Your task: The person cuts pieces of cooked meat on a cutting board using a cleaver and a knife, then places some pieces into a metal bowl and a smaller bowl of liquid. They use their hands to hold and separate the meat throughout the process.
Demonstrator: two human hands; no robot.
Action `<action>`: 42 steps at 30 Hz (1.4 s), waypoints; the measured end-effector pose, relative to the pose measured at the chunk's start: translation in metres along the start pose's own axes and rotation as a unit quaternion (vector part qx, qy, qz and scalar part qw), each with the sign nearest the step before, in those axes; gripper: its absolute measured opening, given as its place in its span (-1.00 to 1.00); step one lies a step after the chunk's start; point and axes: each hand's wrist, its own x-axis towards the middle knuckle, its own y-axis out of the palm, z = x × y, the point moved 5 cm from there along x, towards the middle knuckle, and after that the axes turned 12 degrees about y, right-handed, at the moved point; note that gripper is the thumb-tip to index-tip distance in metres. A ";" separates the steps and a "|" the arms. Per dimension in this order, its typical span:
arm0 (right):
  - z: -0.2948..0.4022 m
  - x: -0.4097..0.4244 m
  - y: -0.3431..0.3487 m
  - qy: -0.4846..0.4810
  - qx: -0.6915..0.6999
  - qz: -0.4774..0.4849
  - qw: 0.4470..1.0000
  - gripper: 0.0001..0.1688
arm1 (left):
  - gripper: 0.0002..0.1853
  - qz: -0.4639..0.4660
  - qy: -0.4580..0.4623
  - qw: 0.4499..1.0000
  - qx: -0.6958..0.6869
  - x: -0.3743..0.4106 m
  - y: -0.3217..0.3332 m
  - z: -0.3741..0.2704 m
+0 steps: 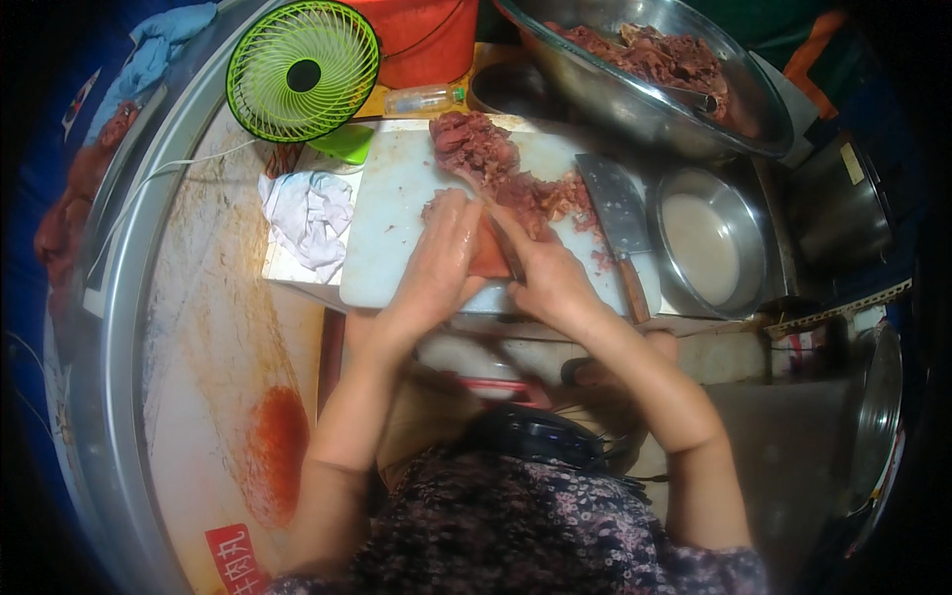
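Note:
A slab of reddish meat [489, 251] lies on the white cutting board [387, 201]. My left hand [445, 249] presses on its left side, fingers stretched forward. In my right hand [549, 271] is what looks like a narrow knife [508, 242], its blade partly seen beside the slab and its handle covered by my fingers. My right index finger reaches forward along it. Just beyond both hands sits a heap of chopped red meat [480, 152], spreading right into smaller scraps. A cleaver [613, 201] with a wooden handle rests on the board's right side.
Right of the board stands a steel bowl of cloudy liquid [700, 245]. A large steel basin [766, 111] of meat is behind it. A green fan [303, 71], a crumpled white cloth [309, 219], a plastic bottle [420, 99] and a red bucket [428, 41] are at left and back.

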 end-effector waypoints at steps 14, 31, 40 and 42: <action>0.008 -0.015 -0.002 0.004 -0.050 -0.009 0.999 0.02 | -0.09 -0.039 0.007 0.999 0.001 -0.010 -0.003 -0.010; 0.005 -0.021 -0.002 -0.053 -0.053 -0.010 0.997 0.06 | -0.30 -0.123 -0.080 0.987 -0.072 -0.011 -0.008 -0.012; -0.018 0.012 -0.061 0.070 0.287 0.013 0.955 -0.80 | -0.29 -0.119 -0.075 0.989 -0.048 -0.014 -0.005 -0.015; 0.002 0.016 -0.069 0.029 0.374 -0.007 0.927 -0.84 | -0.29 -0.118 -0.074 0.989 -0.047 -0.013 -0.006 -0.016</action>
